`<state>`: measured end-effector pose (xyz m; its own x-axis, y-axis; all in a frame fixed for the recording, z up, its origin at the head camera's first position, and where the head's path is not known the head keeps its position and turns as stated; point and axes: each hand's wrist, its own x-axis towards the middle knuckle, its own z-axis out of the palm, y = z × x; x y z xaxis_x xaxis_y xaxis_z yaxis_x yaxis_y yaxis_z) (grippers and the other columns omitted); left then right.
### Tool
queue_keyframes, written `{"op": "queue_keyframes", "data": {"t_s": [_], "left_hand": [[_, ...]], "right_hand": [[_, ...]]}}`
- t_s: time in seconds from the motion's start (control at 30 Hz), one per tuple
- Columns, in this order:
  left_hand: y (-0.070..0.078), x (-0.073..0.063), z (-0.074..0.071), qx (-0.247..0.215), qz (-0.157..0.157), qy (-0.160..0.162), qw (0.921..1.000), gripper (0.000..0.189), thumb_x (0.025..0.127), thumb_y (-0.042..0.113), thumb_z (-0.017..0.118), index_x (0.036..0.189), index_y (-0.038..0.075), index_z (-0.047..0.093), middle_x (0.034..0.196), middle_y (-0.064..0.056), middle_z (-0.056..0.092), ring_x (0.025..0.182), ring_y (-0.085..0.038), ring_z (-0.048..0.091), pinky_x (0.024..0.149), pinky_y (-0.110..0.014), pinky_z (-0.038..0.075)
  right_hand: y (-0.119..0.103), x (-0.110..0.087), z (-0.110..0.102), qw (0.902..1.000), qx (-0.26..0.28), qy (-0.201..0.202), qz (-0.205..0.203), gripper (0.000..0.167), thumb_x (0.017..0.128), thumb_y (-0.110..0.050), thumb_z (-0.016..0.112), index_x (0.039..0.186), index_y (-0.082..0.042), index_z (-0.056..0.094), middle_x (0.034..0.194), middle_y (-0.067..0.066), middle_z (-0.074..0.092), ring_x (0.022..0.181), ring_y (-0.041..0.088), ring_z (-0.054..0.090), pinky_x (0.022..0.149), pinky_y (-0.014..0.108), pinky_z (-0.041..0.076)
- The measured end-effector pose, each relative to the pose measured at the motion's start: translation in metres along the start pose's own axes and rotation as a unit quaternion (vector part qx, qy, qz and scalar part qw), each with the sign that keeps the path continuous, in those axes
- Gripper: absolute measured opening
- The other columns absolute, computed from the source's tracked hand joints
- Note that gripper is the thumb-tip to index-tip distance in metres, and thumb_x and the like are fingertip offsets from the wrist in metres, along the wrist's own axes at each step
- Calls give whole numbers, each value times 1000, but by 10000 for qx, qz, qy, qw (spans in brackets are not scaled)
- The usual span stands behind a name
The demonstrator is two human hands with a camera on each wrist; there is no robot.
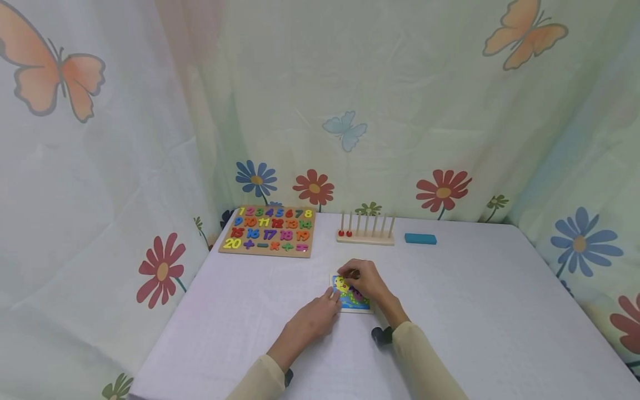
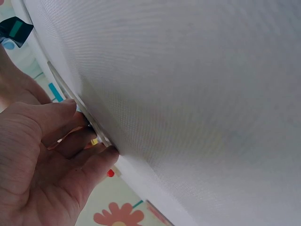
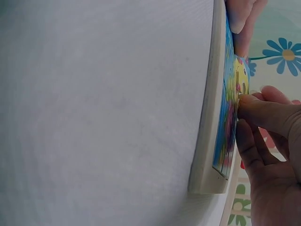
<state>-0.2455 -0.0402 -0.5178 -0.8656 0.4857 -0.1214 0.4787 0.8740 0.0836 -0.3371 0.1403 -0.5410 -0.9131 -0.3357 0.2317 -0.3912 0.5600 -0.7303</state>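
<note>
A small wooden picture puzzle (image 1: 356,304) with a blue, green and yellow scene lies flat on the table in front of me. My left hand (image 1: 314,318) rests at its left side, fingertips on the edge. In the left wrist view, the thumb and a finger (image 2: 101,162) of that hand spread along the thin side of the board. Over the upper part of the puzzle, my right hand (image 1: 364,278) pinches a yellow puzzle piece (image 3: 241,74) between thumb and fingers. The piece stands up from the picture surface in the right wrist view, partly hidden by the fingertips.
A board of colourful numbers (image 1: 266,232) lies at the back left. Behind the puzzle stands a wooden peg counter (image 1: 366,240) with red beads on its left pegs. A teal block (image 1: 420,239) lies right of it. Flower-printed curtains (image 1: 350,72) hang around the white-covered table (image 1: 475,311).
</note>
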Motion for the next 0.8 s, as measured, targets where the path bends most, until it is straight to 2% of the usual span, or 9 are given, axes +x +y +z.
{"op": "queue_keyframes", "data": {"t_s": [0.3,0.57,0.7,0.8], "left_hand": [[2,-1,-1,-60,-11,64,10000,43,110,26,65,149,9,65,164,-8,53,151,-25,51,111,-36,56],[1,1,0,-84,-6,1,10000,43,110,25,65,149,9,65,164,-8,52,151,-26,51,111,-37,56],[-6,7,12,49,184,187,9996,41,110,26,65,148,10,66,162,-8,54,150,-26,53,109,-39,58],[-9,7,13,176,337,337,9987,40,109,27,67,145,9,69,160,-8,57,148,-26,54,108,-39,58]], "right_hand": [[3,1,-1,9997,27,4,-262,23,88,16,78,102,-2,82,99,7,77,92,22,73,88,43,66],[2,4,-5,9989,22,-223,-419,21,88,15,78,95,-4,81,97,5,75,88,18,70,83,39,66],[2,5,-5,9988,-22,-316,-376,21,89,15,77,96,-4,81,97,4,77,88,18,70,84,40,66],[2,5,-4,9990,-91,-344,-287,21,90,14,76,98,-4,81,97,4,78,88,17,71,85,40,66]]}}
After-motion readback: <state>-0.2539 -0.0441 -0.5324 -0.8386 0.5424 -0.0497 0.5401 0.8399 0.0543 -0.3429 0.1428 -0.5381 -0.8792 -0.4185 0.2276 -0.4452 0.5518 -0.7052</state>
